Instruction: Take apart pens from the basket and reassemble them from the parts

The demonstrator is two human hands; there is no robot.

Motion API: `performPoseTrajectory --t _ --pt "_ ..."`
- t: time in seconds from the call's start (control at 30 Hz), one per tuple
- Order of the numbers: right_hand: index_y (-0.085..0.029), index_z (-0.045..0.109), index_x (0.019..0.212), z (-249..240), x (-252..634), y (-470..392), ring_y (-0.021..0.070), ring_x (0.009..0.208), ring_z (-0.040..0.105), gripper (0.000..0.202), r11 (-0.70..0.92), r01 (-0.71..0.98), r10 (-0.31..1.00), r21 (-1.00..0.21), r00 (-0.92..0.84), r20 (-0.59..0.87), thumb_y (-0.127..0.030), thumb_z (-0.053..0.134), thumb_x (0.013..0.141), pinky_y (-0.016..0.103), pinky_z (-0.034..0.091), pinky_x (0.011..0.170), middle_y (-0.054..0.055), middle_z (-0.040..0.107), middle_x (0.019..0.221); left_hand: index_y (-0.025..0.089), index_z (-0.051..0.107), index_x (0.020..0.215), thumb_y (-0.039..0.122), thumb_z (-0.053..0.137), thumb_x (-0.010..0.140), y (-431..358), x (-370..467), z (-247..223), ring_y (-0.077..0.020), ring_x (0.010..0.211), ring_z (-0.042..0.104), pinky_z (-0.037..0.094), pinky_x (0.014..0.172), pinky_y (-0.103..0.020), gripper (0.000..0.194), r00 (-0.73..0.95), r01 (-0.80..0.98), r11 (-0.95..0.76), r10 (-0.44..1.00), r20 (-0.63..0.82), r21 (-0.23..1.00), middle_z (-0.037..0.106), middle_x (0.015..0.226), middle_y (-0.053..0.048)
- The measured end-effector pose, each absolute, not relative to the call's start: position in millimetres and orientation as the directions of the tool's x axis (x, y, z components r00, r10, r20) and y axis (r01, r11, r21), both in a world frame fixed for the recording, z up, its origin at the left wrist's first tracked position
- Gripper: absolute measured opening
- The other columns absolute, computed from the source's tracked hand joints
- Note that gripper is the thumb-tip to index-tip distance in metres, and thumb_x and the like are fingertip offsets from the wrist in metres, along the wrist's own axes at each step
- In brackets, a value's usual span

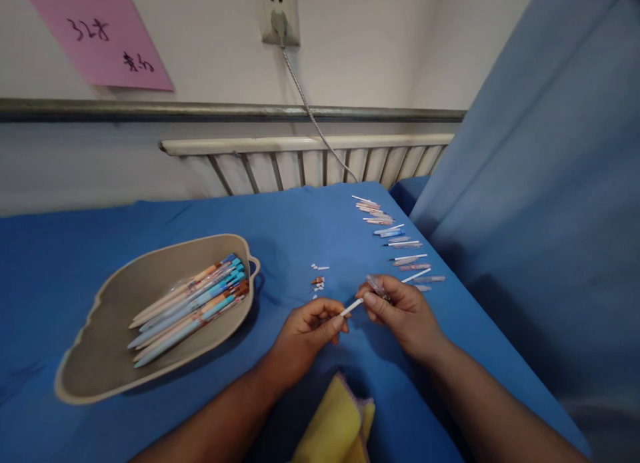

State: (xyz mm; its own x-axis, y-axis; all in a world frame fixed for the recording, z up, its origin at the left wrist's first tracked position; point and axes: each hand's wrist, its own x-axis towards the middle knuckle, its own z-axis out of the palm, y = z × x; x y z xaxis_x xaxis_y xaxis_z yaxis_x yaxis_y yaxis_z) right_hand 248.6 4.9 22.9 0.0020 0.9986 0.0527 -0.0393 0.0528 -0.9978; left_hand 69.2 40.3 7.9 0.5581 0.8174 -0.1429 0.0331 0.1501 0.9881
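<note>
Between finger and thumb, my left hand [313, 326] pinches one end of a thin white stick [351, 308]. The stick's other end meets the fingertips of my right hand [400, 310], which also holds a clear plastic piece [376, 286]. Just beyond my hands lie small white bits [320, 268] and small brown pieces [318, 280]. To the right, pen parts and white refills [404, 244] lie in a column of small groups. At the left, a beige tray [95, 330] holds several pens [200, 303] with blue and brown ends.
A yellow cloth [333, 423] lies at the near edge of the blue-covered surface [280, 230]. Behind it are a white railing [300, 144] and a cable [313, 116] from a wall socket [278, 13]. A blue curtain [545, 183] hangs at right.
</note>
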Motion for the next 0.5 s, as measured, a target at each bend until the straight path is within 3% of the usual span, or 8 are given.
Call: performPoseTrajectory --t 0.33,0.5 --pt "-0.020 0.063 0.075 28.7 253.1 4.9 0.0143 0.069 0.053 0.015 0.296 0.275 0.951 -0.915 0.008 0.310 -0.026 0.054 0.085 0.027 0.041 0.063 0.002 0.056 0.075 0.016 0.065 0.078 0.031 0.065 0.076 39.8 70.8 13.2 -0.0082 0.053 0.046 0.037 0.051 -0.019 0.016 0.543 0.049 0.190 0.819 -0.186 0.981 0.060 0.064 0.000" --pt "-0.020 0.059 0.069 31.2 254.9 5.3 0.0150 0.070 0.054 0.019 0.345 0.356 0.935 -0.869 -0.042 0.353 -0.025 0.053 0.087 0.028 0.041 0.066 0.002 0.058 0.075 0.015 0.065 0.075 0.033 0.066 0.075 37.5 72.0 15.3 -0.0084 0.052 0.046 0.036 0.049 -0.019 0.018 0.544 0.050 0.210 0.814 -0.203 0.976 0.060 0.063 0.000"
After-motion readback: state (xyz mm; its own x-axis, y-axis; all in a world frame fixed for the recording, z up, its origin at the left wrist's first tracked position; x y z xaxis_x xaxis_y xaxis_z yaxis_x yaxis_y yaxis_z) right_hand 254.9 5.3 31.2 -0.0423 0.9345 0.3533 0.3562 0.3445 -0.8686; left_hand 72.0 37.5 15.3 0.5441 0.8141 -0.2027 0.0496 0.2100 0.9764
